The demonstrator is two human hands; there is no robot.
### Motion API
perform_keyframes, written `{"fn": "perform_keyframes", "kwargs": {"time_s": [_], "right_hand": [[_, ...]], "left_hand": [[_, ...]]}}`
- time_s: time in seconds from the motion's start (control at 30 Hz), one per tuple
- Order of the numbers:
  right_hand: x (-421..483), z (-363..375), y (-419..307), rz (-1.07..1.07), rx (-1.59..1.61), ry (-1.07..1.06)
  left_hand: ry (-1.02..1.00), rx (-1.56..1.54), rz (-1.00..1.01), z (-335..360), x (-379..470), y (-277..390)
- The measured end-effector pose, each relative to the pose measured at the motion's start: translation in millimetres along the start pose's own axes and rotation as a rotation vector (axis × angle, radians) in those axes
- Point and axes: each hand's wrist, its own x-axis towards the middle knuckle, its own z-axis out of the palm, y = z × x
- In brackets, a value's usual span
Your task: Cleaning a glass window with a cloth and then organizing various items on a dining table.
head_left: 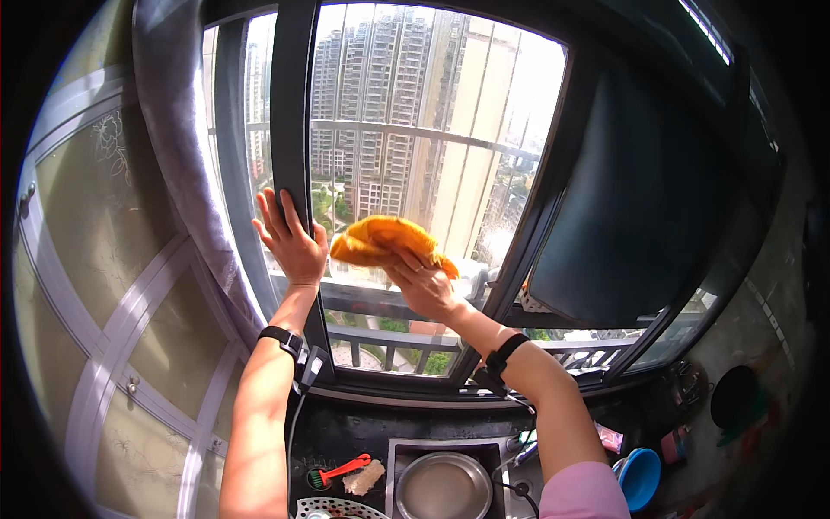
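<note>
A folded orange cloth (382,239) lies against the window pane (415,168), pressed there by my right hand (425,285). Its fingers are spread over the cloth's lower right part, and a ring shows on one of them. My left hand (292,246) rests with fingers apart on the dark upright frame (292,130) at the pane's left side, holding nothing. Both wrists wear black straps with small devices and cables.
Below the window, a steel sink (394,467) holds a round metal basin (444,486). Left of it lie a red-handled brush (340,468) and a beige scrubber (364,477). A blue bowl (640,480) stands right. A curtain (175,130) and glazed cabinet doors (104,214) flank the left.
</note>
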Motion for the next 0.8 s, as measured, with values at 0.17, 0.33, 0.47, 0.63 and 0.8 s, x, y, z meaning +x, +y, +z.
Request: {"fn": "perform_keyframes", "kwargs": {"time_s": [0.17, 0.33, 0.47, 0.63, 0.8], "right_hand": [[-98, 9, 2, -0.187, 0.18, -0.317], [131, -95, 73, 0.028, -0.13, 0.414], [250, -91, 125, 0.695, 0.425, 0.297], [243, -31, 50, 0.157, -0.168, 0.557], [37, 76, -60, 0.061, 0.026, 0.223]], "left_hand": [[0.023, -0.015, -0.001, 7, -10, -5], [-0.008, 0.042, 0.003, -2, -1, -14], [0.004, 0.035, 0.01, 7, -1, -13], [0.023, 0.018, 0.026, 13, -3, -8], [0.016, 0.047, 0.039, 5, -6, -24]]}}
